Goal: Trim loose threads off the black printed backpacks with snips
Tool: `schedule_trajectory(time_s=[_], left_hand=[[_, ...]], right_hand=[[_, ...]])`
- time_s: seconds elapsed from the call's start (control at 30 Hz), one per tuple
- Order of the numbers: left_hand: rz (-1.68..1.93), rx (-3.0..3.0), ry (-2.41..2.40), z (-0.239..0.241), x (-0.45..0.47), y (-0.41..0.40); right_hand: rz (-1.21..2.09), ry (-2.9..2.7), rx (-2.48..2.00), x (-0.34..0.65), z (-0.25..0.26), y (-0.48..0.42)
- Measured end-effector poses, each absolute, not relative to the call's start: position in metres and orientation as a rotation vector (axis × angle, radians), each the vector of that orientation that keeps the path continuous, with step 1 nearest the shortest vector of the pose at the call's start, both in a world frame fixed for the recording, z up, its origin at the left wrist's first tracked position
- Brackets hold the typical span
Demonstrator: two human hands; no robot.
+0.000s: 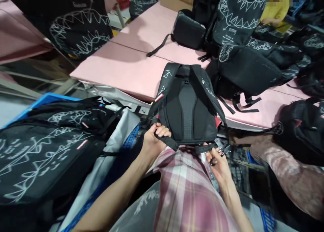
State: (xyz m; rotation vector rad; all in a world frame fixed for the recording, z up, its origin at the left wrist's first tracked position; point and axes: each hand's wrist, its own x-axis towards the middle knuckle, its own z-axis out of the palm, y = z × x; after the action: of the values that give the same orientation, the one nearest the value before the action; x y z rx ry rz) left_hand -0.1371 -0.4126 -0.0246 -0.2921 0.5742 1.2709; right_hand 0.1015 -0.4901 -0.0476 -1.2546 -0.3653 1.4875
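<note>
A black backpack [187, 113] lies on the pink table's near edge with its padded back and shoulder straps facing up. At its lower left corner, my left hand [160, 134] has its fingers wrapped round a black webbing strap [173, 143]. My right hand [219, 161] is closed by the lower right corner, pinching another strap end [204, 148]. A small dark metal tool [223, 150], perhaps thread snips, shows among the right fingers; its shape is partly hidden.
More black backpacks with white scribble prints [238, 26] are piled on the pink table [126, 63]. At left, several lie in a blue-edged container [43, 102]. A co-worker's patterned sleeve [291, 168] reaches in from the right. Another person in yellow [275, 10] is farther back.
</note>
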Motion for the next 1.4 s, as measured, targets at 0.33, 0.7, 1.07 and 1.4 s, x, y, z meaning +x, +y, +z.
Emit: schedule_trajectory(time_s=[0.33, 0.7, 1.07, 1.4], left_hand=[[1.24, -0.202, 0.569, -0.015, -0.122, -0.405], [1.262, -0.16, 0.5, 0.002, -0.1, -0.401], [1.239, -0.188, 0.531, 0.004, -0.095, -0.404], [1.235, -0.189, 0.523, 0.002, -0.095, -0.404]], right_hand=[[1.304, -0.985, -1.735, 0.116, -0.056, -0.486], [0.676, -1.753, -1.665, 0.057, -0.012, -0.47], [0.562, -1.925, -1.53, 0.044, -0.017, -0.461], [0.729, -1.819, -1.522, 0.047, -0.016, -0.457]])
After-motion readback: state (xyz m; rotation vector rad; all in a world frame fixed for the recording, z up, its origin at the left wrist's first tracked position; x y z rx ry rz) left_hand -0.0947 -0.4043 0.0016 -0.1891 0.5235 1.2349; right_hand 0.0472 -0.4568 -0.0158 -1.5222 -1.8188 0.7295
